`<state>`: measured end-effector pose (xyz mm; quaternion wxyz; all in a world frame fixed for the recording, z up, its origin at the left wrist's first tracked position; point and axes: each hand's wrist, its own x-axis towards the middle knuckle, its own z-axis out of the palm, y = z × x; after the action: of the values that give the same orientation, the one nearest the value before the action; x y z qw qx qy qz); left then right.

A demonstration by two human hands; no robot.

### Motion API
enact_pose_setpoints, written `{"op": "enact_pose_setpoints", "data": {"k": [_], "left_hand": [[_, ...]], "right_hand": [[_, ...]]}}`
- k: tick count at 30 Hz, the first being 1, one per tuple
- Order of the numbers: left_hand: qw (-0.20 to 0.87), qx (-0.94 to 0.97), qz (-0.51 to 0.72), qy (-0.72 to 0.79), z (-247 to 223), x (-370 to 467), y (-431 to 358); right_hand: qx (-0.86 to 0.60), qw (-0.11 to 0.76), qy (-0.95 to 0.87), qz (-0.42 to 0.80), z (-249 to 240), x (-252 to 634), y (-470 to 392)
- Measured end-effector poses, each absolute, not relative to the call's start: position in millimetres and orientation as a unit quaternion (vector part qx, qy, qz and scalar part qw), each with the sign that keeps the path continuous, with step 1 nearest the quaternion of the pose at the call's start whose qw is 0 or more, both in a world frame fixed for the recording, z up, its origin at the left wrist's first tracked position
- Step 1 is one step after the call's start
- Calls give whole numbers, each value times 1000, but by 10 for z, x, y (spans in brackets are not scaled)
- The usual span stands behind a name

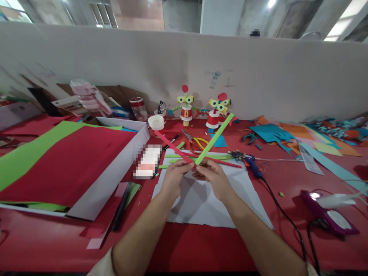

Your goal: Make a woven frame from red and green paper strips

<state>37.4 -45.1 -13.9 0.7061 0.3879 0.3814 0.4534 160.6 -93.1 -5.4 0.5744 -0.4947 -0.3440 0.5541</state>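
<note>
Counter [37, 237], red-topped, listed left to right.

Toward the left edge: one white box [106, 188], bearing red and green sheets [74, 165]. Beside the box's far right corner: one white cup [156, 122].

Middle, between near and far edges: left hand [174, 179], its grip pinching the lower end of one red strip [171, 147]. Right hand [215, 177], its grip pinching the lower end of one green strip [215, 138]. Both strips are raised above a white sheet [201, 212], meeting at the fingers and spreading as a V — whether glued or merely held together, cannot tell.

Beneath, by the white sheet's far edge: loose green strips [172, 156] and one loose red strip [230, 164]. At the counter's far edge: paper-cup figures [186, 112] with pleated arms, apparently complete.

Progress, as judged: early — strips cut, two ends brought together; the raised lengths look unfolded, the loose strips unused.

Right: blue glue gun [253, 166], just off the white sheet's far right corner; toward the right edge, one purple device [327, 214].
</note>
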Motion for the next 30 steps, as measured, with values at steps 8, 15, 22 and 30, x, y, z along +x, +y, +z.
{"op": "enact_pose_setpoints", "data": {"k": [8,15,22,30], "left_hand": [[711,404,445,365,-109,346,-446],[745,417,429,295,-87,402,-504],[761,376,443,290,-115,440,-535],[746,388,433,323,-103,396,-492]], "right_hand": [[-547,516,-471,462,-113,1647,-918],[-574,534,-508,357,-84,1632,-970],[-587,550,-504,314,-81,1560,-1011],[-589,535,-490,355,-152,1557,-981]]}}
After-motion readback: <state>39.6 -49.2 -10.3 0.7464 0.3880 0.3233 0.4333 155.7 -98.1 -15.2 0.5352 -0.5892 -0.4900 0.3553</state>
